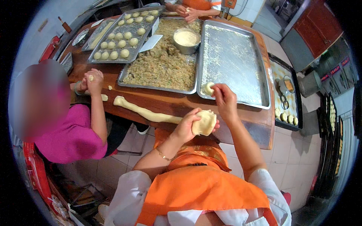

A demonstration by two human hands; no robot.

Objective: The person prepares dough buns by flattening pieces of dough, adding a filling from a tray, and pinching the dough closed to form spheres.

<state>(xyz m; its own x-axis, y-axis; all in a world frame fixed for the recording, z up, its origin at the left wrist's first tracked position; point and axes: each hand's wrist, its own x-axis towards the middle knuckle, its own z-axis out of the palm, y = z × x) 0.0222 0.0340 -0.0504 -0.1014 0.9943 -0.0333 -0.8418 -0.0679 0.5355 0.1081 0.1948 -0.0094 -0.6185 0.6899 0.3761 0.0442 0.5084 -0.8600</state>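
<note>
Left hand [184,128]: half-curling, cradling flat cream dough disc [204,123]; supporting evenly should prevent tearing;
Right hand [225,98]: fingertips nearly meeting at rounded cream lump [208,89]; I'm not discerning grip

This is looking like a bakery kitchen: dough balls [122,43] are sitting on a metal tray [117,29], a dough rope [147,114] is lying along the wooden table [111,77], and a person is wearing an orange apron [203,188].
</note>
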